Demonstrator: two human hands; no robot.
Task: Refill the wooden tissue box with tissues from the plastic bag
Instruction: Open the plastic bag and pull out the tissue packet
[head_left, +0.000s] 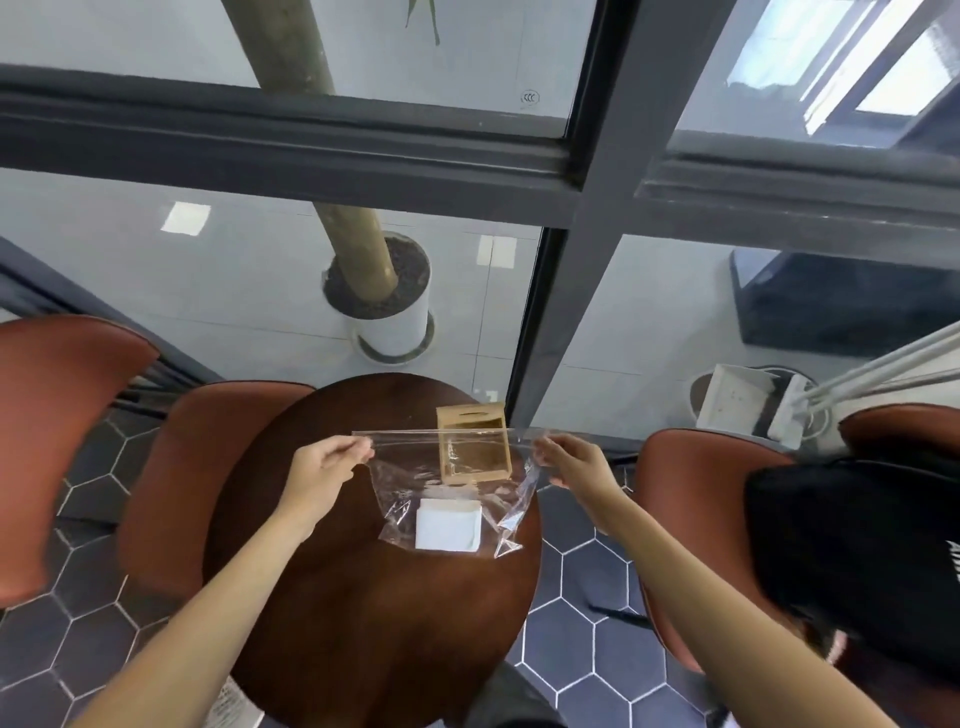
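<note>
Head view: fingers of the left hand (332, 462) and right hand (569, 460) pinch the top corners of a clear plastic bag (447, 467), apparently still sealed, its white tissue stack (448, 525) sagging above the round dark table (363, 597); the open wooden tissue box (470, 415) stands behind. Pulling the lips evenly apart should open it.

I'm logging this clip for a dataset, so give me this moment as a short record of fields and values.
surface: round dark wooden table
container: clear plastic bag, held up by its top edge, stretched between both hands
contents: white tissue stack, still inside the bag
target: light wooden tissue box, on the table behind the bag, seen partly through it
left hand: pinching the bag's left top corner
right hand: pinching its right top corner
</note>
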